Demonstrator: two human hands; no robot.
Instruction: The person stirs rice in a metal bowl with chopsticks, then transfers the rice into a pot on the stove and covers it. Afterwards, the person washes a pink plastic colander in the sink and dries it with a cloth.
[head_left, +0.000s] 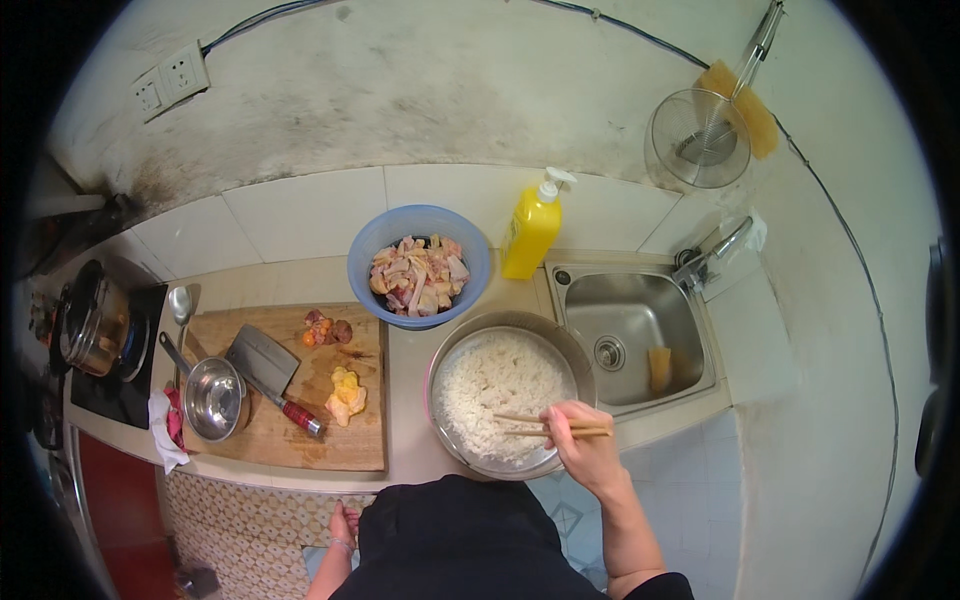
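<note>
A pair of wooden chopsticks (525, 424) is gripped in my right hand (581, 442), over the near right side of a wide metal pan (579, 349). Their tips touch or hover just above the white rice (495, 382) spread inside; I cannot tell which. Small hollows dot the rice, and the pan's bare bottom shows at the back right. Down beside my body, below the counter's edge, hangs my left hand (344, 523) with nothing visible in it. Its fingers look loosely curled and are partly hidden.
Left of the pan, a wooden cutting board (300, 446) carries a cleaver (264, 360), a metal saucepan (214, 398), yellow fat (346, 396) and organ pieces (327, 330). Behind are a blue basin (360, 259) of raw chopped poultry (420, 275) and a yellow pump bottle (532, 234). A sink (637, 300) adjoins at right.
</note>
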